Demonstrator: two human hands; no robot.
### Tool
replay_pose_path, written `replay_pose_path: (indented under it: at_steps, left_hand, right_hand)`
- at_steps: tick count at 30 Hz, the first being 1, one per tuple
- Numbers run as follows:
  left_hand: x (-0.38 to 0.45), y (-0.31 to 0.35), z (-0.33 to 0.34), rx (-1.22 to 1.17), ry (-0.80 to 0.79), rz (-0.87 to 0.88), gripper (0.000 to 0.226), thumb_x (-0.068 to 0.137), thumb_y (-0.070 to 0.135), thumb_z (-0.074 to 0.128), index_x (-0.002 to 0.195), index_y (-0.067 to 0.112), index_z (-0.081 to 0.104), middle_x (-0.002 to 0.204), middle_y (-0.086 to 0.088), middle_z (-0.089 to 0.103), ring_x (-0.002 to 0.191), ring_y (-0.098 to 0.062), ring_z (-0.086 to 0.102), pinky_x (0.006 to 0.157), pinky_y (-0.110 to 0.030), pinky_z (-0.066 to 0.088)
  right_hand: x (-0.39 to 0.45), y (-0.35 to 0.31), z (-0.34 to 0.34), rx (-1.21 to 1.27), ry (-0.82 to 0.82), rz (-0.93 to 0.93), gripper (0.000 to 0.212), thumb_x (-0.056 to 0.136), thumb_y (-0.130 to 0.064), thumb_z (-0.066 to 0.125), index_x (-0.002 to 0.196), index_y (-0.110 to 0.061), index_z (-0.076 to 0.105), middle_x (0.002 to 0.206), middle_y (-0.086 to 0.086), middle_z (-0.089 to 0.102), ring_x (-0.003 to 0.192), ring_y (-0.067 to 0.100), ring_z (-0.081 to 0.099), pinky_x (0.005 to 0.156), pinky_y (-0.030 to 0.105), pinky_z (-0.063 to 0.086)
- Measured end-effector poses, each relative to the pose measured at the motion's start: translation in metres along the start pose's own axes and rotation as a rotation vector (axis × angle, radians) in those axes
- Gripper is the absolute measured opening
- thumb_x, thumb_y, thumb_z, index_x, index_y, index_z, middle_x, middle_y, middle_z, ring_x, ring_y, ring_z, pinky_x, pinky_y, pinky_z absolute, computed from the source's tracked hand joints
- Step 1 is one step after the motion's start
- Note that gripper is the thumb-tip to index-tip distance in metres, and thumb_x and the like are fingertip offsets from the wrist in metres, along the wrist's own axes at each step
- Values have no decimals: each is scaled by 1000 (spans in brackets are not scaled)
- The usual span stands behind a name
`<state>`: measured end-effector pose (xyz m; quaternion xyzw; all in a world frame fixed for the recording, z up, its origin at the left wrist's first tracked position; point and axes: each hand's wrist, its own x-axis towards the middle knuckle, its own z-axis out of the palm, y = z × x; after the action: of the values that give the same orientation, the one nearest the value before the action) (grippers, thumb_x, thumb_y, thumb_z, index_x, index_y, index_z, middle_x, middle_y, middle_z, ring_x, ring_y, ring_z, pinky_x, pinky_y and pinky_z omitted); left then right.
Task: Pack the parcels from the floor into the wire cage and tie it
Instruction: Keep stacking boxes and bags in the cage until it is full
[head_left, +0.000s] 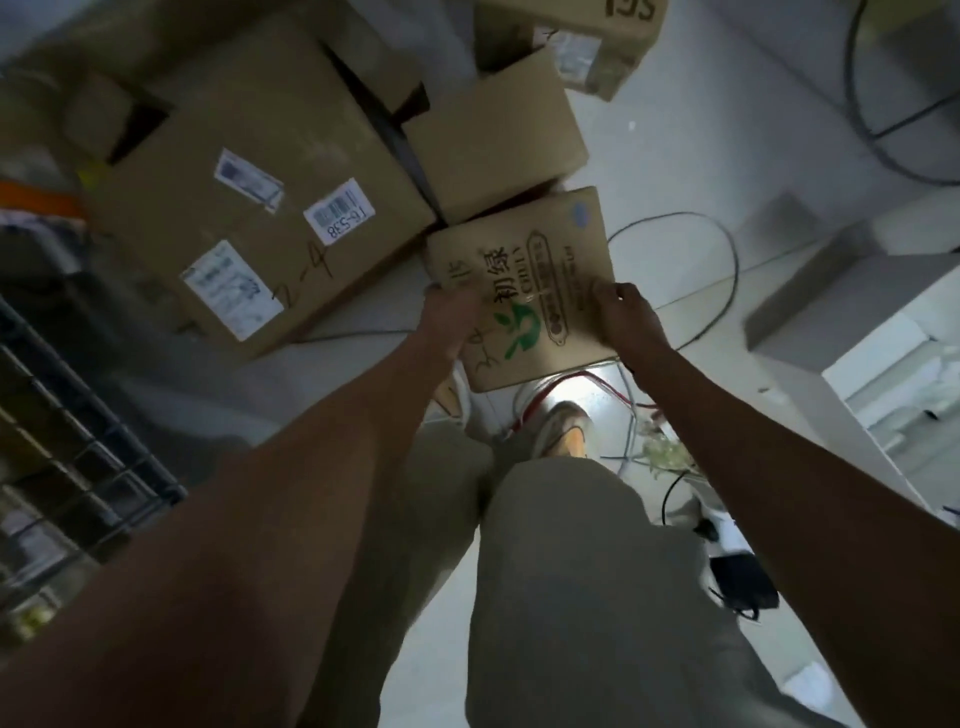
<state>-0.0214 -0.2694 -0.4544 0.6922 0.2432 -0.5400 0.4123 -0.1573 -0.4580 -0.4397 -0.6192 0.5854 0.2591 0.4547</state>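
**Small printed carton gripped at both sides, above the floor**

Held between two hands: a small cardboard carton (522, 291) with green printing and a leaf logo on its upper face, tilted, its near edge raised over the feet. Left hand (451, 316) clamped on the carton's left edge, fingers curled round it and partly tucked under, thumb side on the printed face. Right hand (626, 312) wrapped over the right edge, knuckles up, fingertips hidden beneath the carton. Both grips set on the near half of the carton, the far half jutting out beyond the hands toward the other parcels.

Just beyond the carton's far corner, touching or nearly so: a plain brown box (493, 135). To the left of that, a large box (249, 208) with three white labels and handwritten marks, resting on the pale floor (701, 156). Farther off at the top edge, another box (582, 36) with a label on its side.

At far left, dark wire cage (78, 415), its mesh blurred, well apart from the held carton. Loose cables (727, 249) looped on the floor to the right, below and beside the carton. Beneath the carton, a shoe (566, 431) and grey trouser legs.
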Motion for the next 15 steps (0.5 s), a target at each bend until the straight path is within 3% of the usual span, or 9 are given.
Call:
replay_pose_path:
  at_steps: [4,6,9,11,13,15]
  left_hand:
    - [-27,5,-4,-20,20,25,94,56,55,79,138,16,54,119,-3,71,103,-23,72,86,-47,62]
    - [-89,30,-5,-62,75,53,85,59,51,79,133,14,58,117,-5,72,97,-23,75,84,-48,63]
    - [-176,55,-17,-80,178,65,81,76,45,78,141,7,49,127,-6,65,106,-22,69,90,-37,57]
    - [-239,70,-32,-96,266,70,107,65,57,78,151,7,39,138,-9,60,119,-24,62,103,-38,51]
    - [-304,83,-51,-119,304,84,107,54,67,73,144,12,55,129,-5,67,111,-21,67,102,-41,55]
    - [-365,94,-76,-87,291,121,82,63,69,72,126,16,70,112,-2,75,99,-20,72,96,-41,59]
  right_hand:
    - [-54,-6,-17,53,15,22,63,94,-62,45,141,-21,53,130,9,63,116,30,60,101,47,50]
    - [-99,-11,-36,79,30,11,58,96,-59,47,139,-21,55,130,8,63,116,28,60,100,43,50]
    - [-179,-22,-69,87,-9,-10,53,97,-60,47,132,-22,61,122,6,66,107,25,61,76,31,48]
    - [-235,-34,-93,71,-60,-39,57,94,-66,43,125,-23,64,117,6,68,103,24,63,70,29,42]
    - [-292,-49,-117,81,-82,-86,59,94,-68,42,120,-21,65,116,5,68,104,24,63,77,33,44]
    - [-349,-67,-140,132,-89,-148,54,96,-67,43,113,-20,64,113,4,68,107,26,63,84,39,49]
